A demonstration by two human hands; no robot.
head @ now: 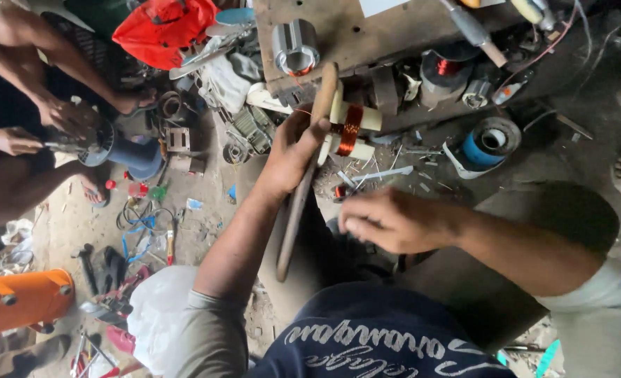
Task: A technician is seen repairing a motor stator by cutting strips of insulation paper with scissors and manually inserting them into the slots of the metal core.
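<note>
Left hand [291, 157] gripping wooden stick [303, 175] bearing cream former [352, 129] wound with copper wire, held before workbench [338, 35] | right hand [387, 220] hovering below, fingers curling loosely, holding nothing visible | blue tape roll [491, 142] lying right | steel stator [296, 47] sitting on bench | another person's hands [65, 115] working at left.

Red bag [165, 29], blue tape roll [491, 141], orange casing [23, 299], metal stator [296, 47]

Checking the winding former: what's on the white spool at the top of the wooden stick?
A band of copper wire is wound around the middle of the white spool, fixed to the wooden stick held by the left hand. The hand covers the spool's left end.
</note>
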